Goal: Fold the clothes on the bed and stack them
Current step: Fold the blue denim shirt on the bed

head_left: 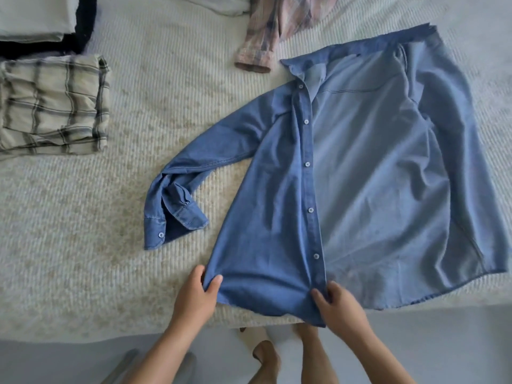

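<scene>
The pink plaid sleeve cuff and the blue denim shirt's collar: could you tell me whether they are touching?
Apart. The head view shows a strip of bare bedspread between the pink plaid sleeve cuff and the collar of the blue denim shirt.

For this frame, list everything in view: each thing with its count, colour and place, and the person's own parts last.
denim shirt: one, blue, spread open on the bed at centre-right, one sleeve lying out to the left with the cuff bunched
checked garment: one, cream with dark lines, folded, left edge of the bed
folded stack: pale items over a dark one, top left corner; count unclear
plaid garment: one, pink and grey, unfolded, top centre, cuff towards the shirt collar
bed cover: one, off-white, ribbed
floor: grey, along the bottom
left hand: pinching the shirt hem's left corner
right hand: pinching the hem at the button strip
feet: bare, below the bed edge
</scene>
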